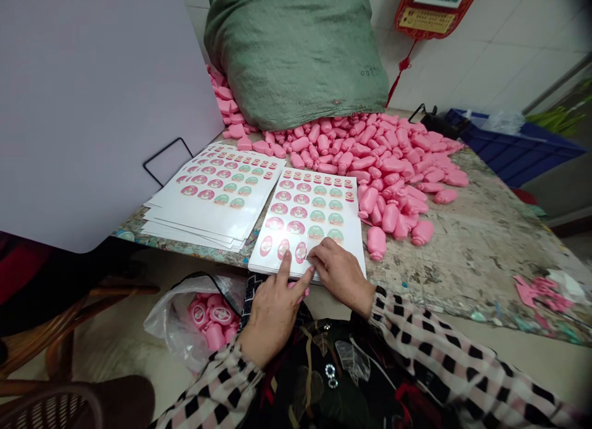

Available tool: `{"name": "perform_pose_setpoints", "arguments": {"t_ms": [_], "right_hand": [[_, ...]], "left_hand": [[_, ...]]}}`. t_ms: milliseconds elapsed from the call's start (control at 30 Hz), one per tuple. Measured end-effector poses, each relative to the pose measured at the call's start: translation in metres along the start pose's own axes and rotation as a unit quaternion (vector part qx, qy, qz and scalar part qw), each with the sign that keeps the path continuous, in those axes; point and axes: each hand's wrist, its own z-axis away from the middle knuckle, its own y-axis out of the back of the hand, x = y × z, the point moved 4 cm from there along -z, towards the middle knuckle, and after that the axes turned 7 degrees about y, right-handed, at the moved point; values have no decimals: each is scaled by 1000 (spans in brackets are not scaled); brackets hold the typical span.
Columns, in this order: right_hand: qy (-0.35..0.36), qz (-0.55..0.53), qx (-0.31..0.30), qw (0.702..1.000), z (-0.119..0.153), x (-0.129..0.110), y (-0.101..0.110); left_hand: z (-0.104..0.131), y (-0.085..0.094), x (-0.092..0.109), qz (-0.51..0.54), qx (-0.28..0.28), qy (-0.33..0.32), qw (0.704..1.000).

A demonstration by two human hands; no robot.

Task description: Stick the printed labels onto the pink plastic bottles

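A sheet of stickers (309,225) lies on a stack at the table's front edge, with pink and green labels in rows. My right hand (340,270) is closed in a pinch at the right edge of a pink oval sticker (300,253) in the sheet's bottom row. My left hand (275,312) rests at the sheet's front edge, its index finger stretched onto the paper near another oval sticker. A bit of a pink plastic piece (300,288) shows beneath my left fingers, apparently a small bottle held in that hand; most of it is hidden.
Many pink bottles (370,151) are heaped behind and right of the sheet, under a green sack (300,53). More sticker sheets (222,182) lie left. A plastic bag (173,318) below holds labelled pink bottles. A blue crate (518,151) stands at right; pink scraps (543,293) lie nearer.
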Motion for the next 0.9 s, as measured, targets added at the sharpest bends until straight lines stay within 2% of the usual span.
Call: {"name": "perform_pose_setpoints", "arguments": {"t_ms": [200,467,900], "right_hand": [[2,-32,-12,999,1,-5,1],[-75,-16,32,997,3,-2,-1],[-90,-10,51,995,-9,-3,-3]], "left_hand": [[0,-2,-1,4,5,6,1000],[2,-3,-2,15,11,-3,1000],[1,-2,-1,17,15,-1,1000]]}}
